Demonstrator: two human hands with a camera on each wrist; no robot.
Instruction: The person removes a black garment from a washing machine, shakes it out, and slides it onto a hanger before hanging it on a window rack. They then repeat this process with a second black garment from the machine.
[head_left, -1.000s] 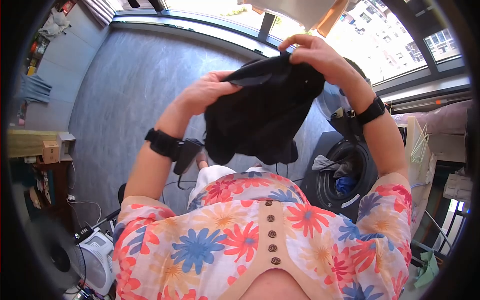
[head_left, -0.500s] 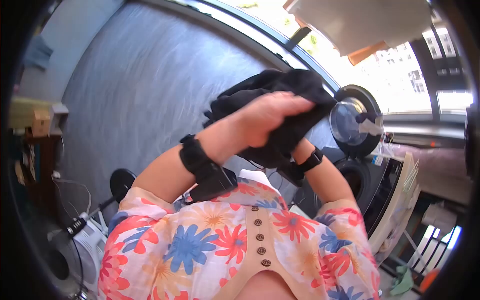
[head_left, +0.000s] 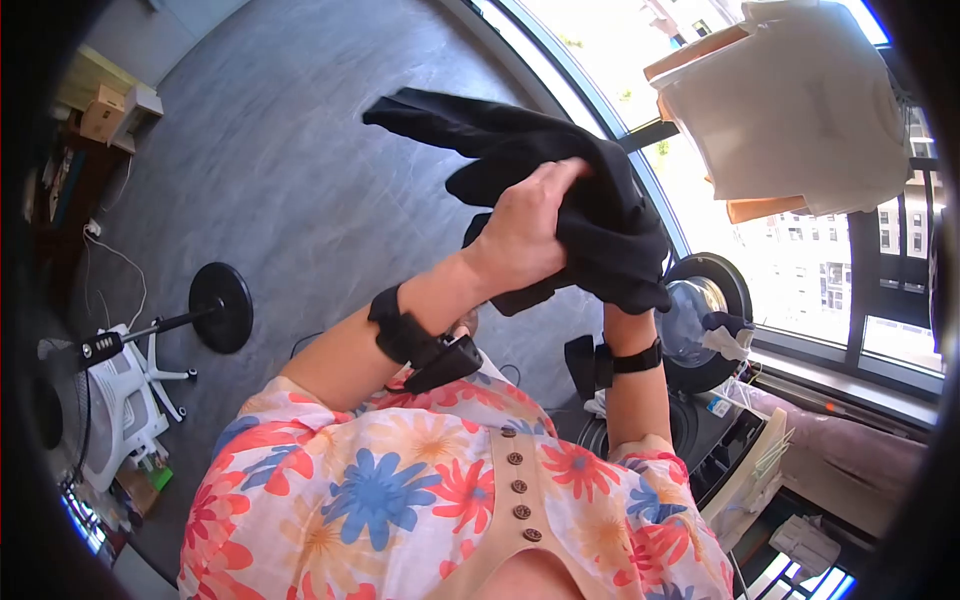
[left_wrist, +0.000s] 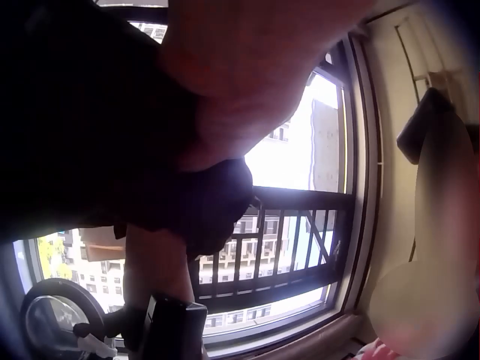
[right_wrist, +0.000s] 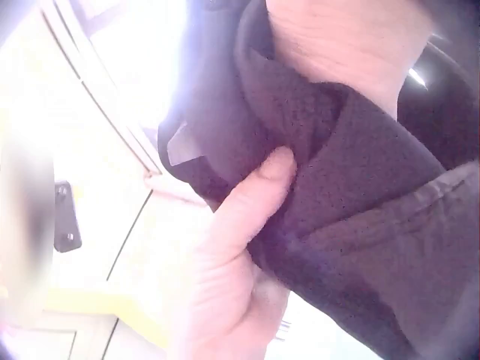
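Head view: the soft black fabric garment [head_left: 610,225], spread and hanging between the hands one second earlier, is now gathered right of upper centre, one flap thrown toward the upper left. The bare left hand [head_left: 525,225] reaches diagonally up across it from lower left, fingers curled closed into the folds. The bare right hand [right_wrist: 244,247], hidden under the fabric in the head view, appears in the right-wrist view pinching the garment, thumb pressed on top. A small white-and-blue label [head_left: 718,407], lower right in the head view, is too small to read.
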